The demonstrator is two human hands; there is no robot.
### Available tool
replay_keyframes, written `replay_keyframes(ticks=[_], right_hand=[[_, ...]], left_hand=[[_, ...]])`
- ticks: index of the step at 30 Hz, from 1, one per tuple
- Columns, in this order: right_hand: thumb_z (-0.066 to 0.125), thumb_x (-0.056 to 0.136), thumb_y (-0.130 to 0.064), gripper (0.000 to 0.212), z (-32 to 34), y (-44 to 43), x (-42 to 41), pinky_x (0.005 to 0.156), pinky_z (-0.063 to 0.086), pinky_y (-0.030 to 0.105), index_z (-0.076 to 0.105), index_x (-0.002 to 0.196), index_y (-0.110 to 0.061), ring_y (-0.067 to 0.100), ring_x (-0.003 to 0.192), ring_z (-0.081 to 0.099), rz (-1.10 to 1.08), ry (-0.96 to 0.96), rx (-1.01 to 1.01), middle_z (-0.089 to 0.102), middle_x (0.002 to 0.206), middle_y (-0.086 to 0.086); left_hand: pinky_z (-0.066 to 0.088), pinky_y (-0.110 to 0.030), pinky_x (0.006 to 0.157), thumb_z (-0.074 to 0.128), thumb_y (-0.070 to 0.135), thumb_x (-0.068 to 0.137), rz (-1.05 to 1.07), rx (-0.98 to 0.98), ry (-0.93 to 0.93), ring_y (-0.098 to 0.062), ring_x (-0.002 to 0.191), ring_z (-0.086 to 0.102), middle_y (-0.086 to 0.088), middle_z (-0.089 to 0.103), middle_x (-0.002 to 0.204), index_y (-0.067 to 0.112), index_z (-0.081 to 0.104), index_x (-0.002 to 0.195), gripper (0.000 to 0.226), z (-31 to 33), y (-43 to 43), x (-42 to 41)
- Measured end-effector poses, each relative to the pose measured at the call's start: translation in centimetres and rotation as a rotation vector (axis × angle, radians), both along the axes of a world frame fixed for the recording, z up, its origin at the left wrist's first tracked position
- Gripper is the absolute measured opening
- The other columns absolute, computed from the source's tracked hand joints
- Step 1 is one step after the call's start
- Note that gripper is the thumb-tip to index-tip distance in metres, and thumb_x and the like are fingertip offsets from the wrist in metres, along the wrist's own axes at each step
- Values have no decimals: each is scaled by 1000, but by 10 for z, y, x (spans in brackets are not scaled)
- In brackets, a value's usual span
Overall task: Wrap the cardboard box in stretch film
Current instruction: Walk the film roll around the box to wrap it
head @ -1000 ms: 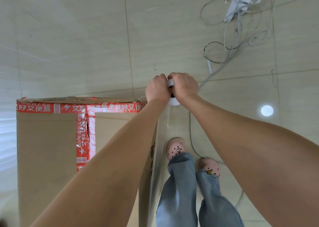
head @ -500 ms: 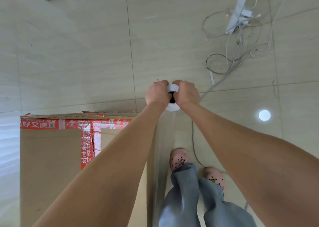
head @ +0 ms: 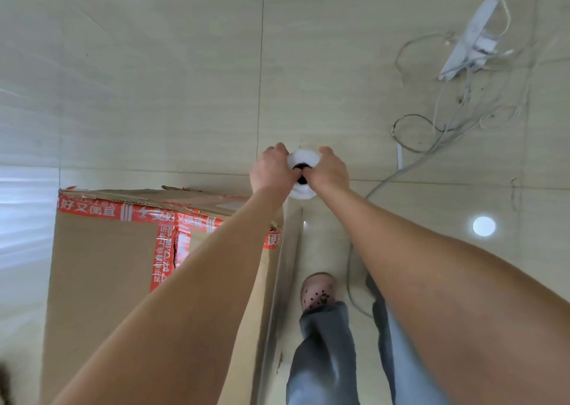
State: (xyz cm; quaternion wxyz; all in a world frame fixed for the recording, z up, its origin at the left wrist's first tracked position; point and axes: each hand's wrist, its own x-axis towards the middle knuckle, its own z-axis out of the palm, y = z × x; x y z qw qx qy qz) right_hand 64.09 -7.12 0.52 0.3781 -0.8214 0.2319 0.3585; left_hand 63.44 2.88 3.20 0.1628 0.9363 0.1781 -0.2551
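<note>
left hand (head: 271, 170) and right hand (head: 331, 172) clasp the film roll (head: 303, 158) past the cardboard box (head: 105, 266). round the far right corner tightly; tension is hard to judge here.

The cardboard box (head: 101, 281) is matt brown board, frayed and rough along its top edge. It is sealed with glossy red plastic tape (head: 138, 215) printed in white, which is wrinkled and split at one seam. The roll of stretch film (head: 303, 157) looks milky white and smooth around a dark core. The film sheet (head: 291, 244) beside the box is thin, clear and faintly shiny. The floor (head: 185, 81) is polished pale tile — glossy enough to carry a bright round reflection. The power strip (head: 472, 44) and cables (head: 431, 130) look like smooth white and grey plastic. The trousers (head: 324, 358) are grey cloth; the shoe (head: 317, 290) is matt, perforated and pale pink.
</note>
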Motion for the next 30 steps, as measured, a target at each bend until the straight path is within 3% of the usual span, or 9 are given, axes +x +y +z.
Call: replay_keyframes(ticks=[2,4,6,11,14,17,21,25,30], right_hand=[[62,81,-17,40,2,-2,3,69,51,34,52,120,-15,28,96,61,-136,199,127,62,116,8],[59,80,-12,37,2,-1,6,66,57,36,57,117,-14,27,91,62,-142,248,170,63,114,9],[56,80,-11,43,3,1,10,64,57,36,56,123,-16,30,98,63,-91,221,140,62,120,8],[56,82,-17,45,15,2,22,80,56,38,55,128,-19,28,106,61,33,170,76,61,125,6],[55,82,-20,34,32,6,32,68,51,32,62,115,-18,26,94,63,133,112,66,65,111,5],[51,79,-22,25,50,12,40,69,54,33,65,100,-18,27,87,65,212,118,47,67,97,3],[53,77,-26,23,64,15,46,70,55,34,65,95,-18,27,81,65,241,128,18,67,93,3],[58,79,-24,25,52,14,44,66,48,31,63,100,-11,30,89,65,219,124,-17,67,103,9],[56,80,-18,27,47,21,52,67,40,30,62,106,-17,30,96,61,332,1,-38,64,108,6]], left_hand=[[44,-32,61,64,21,80,8,16,31,-29,86,60,-8,59,101,9,54,105,29,1,-2,4],[46,-33,64,62,18,82,7,-1,86,-29,91,60,-9,59,105,11,54,112,32,1,-3,9],[46,-32,65,59,14,85,5,-28,153,-28,90,60,-8,61,105,12,57,113,28,2,-3,18],[52,-31,68,60,12,83,40,-44,204,-26,86,64,-6,64,91,10,65,97,15,20,-1,31],[50,-31,67,61,13,82,107,-69,183,-25,80,61,-5,61,85,9,64,94,13,38,5,34],[48,-30,64,62,14,80,167,-62,165,-25,77,59,-4,58,81,9,63,90,12,55,10,33],[43,-29,60,62,13,78,228,-56,160,-26,78,61,-5,59,82,8,63,93,15,68,11,33],[43,-29,61,64,16,78,255,-45,161,-28,82,61,-6,60,87,9,63,96,19,61,10,34],[43,-30,61,62,15,81,388,-61,139,-30,90,63,-10,65,98,8,61,98,19,50,15,30]])
